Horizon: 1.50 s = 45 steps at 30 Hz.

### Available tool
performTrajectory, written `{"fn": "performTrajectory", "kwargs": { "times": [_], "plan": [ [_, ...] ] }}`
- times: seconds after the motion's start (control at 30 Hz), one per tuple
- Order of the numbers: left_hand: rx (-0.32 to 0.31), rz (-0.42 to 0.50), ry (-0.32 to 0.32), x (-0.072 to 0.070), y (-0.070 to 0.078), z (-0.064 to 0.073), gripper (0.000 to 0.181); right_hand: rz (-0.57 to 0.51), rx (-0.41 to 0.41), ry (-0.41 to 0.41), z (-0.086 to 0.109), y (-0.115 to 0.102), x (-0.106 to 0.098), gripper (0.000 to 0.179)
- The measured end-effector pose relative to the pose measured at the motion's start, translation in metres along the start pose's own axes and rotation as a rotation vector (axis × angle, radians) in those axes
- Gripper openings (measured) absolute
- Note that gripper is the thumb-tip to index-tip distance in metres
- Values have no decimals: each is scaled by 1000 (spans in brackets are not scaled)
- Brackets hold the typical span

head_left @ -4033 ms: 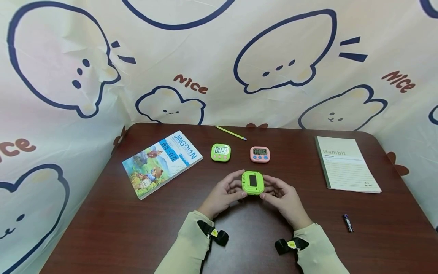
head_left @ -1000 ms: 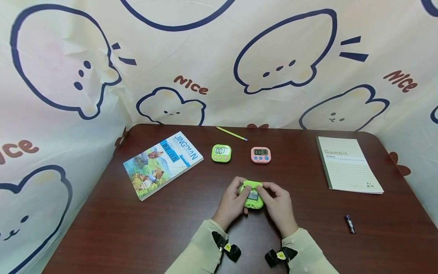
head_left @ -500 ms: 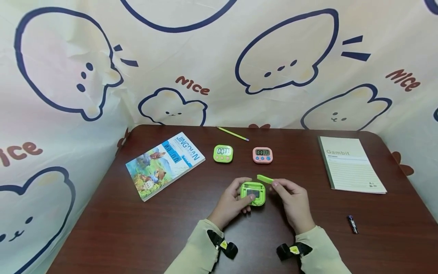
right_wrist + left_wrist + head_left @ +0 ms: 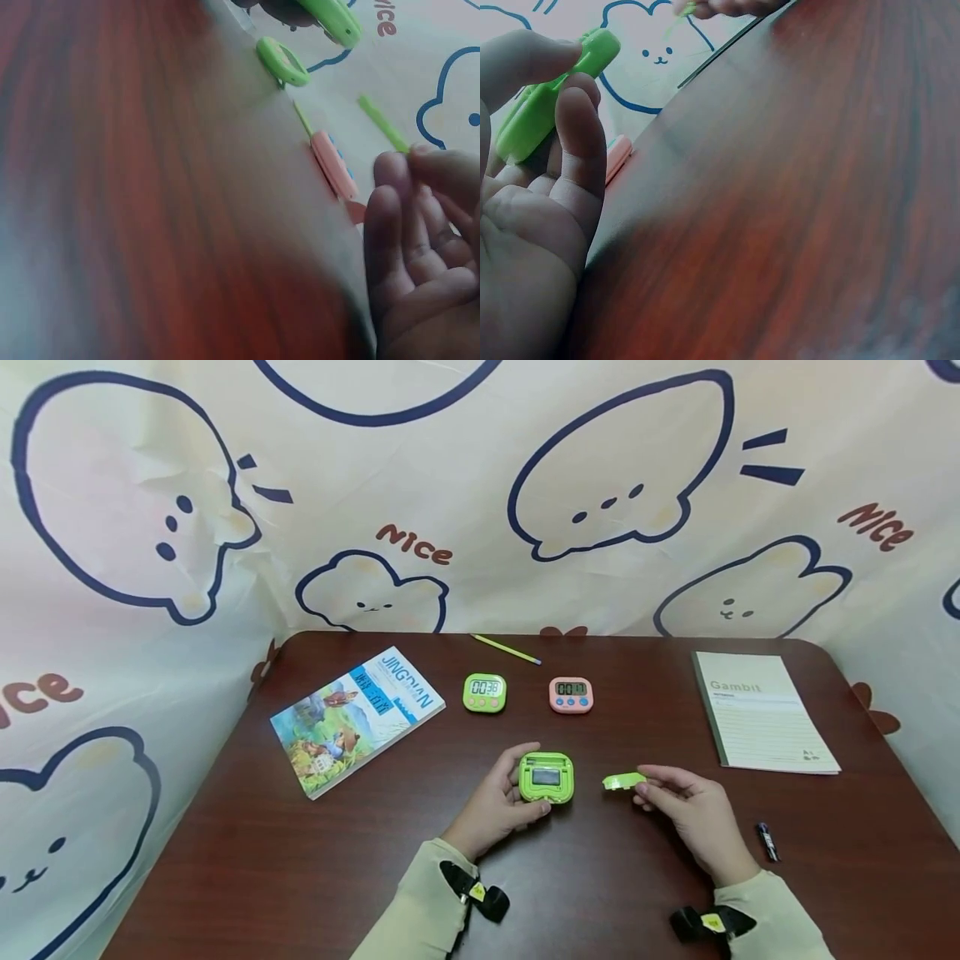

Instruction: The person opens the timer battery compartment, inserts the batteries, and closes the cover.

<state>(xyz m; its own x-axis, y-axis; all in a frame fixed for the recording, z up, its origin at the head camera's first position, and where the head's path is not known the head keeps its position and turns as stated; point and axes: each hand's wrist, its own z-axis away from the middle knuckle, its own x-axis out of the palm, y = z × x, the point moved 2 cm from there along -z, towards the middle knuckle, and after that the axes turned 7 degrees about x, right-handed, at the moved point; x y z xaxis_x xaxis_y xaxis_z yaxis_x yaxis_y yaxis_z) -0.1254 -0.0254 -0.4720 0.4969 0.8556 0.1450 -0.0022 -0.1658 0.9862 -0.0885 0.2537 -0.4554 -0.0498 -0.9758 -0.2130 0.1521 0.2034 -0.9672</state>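
In the head view my left hand (image 4: 498, 797) grips a green digital timer (image 4: 546, 777) by its left side and lower edge, back facing up. Its back has an uncovered slot along the top and a grey window in the middle. To the right, my right hand (image 4: 693, 814) pinches a small green battery cover (image 4: 622, 782) between thumb and fingers, apart from the timer. The left wrist view shows the timer (image 4: 551, 97) edge-on between thumb and fingers. In the right wrist view the thin cover (image 4: 384, 124) sticks out from the fingertips. A small AAA-size battery (image 4: 767, 842) lies right of my right hand.
Behind the hands stand another green timer (image 4: 484, 693) and a pink timer (image 4: 571, 695), with a green pencil (image 4: 506, 649) farther back. A picture-covered book (image 4: 358, 722) lies left on the dark wooden table (image 4: 300, 877), a notepad (image 4: 765, 714) right. Printed cloth (image 4: 480, 485) hangs around the table.
Both hands gripped the timer with its back closed earlier. The battery cover has come off in my right hand, which has moved away right. My left hand keeps the timer.
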Motion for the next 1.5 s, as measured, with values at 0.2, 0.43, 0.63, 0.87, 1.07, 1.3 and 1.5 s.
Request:
{"fn": "performTrajectory", "kwargs": {
  "times": [0.2, 0.43, 0.63, 0.87, 1.07, 1.3, 1.5],
  "plan": [
    [-10, -10, 15, -3, 0, 1, 83, 121, 40, -49, 4, 2, -14, 38],
    [-25, -3, 19, -2, 0, 1, 82, 415, 3, -35, 2, 0, -20, 25],
    [-27, -9, 13, 0, 0, -1, 82, 698, -106, 14, -2, -3, -20, 20],
    [-31, -14, 14, 2, 0, -3, 81, 723, -151, 80, -1, -9, -26, 23],
    [-27, 16, 14, 6, 2, -4, 82, 714, -181, 217, 15, -14, -52, 21],
    [-21, 27, 21, 4, 4, -3, 81, 737, -75, 292, 35, -8, -81, 27],
    [-25, 24, 22, 2, 4, -3, 81, 738, 42, 390, 50, 5, -105, 35]
  ]
}}
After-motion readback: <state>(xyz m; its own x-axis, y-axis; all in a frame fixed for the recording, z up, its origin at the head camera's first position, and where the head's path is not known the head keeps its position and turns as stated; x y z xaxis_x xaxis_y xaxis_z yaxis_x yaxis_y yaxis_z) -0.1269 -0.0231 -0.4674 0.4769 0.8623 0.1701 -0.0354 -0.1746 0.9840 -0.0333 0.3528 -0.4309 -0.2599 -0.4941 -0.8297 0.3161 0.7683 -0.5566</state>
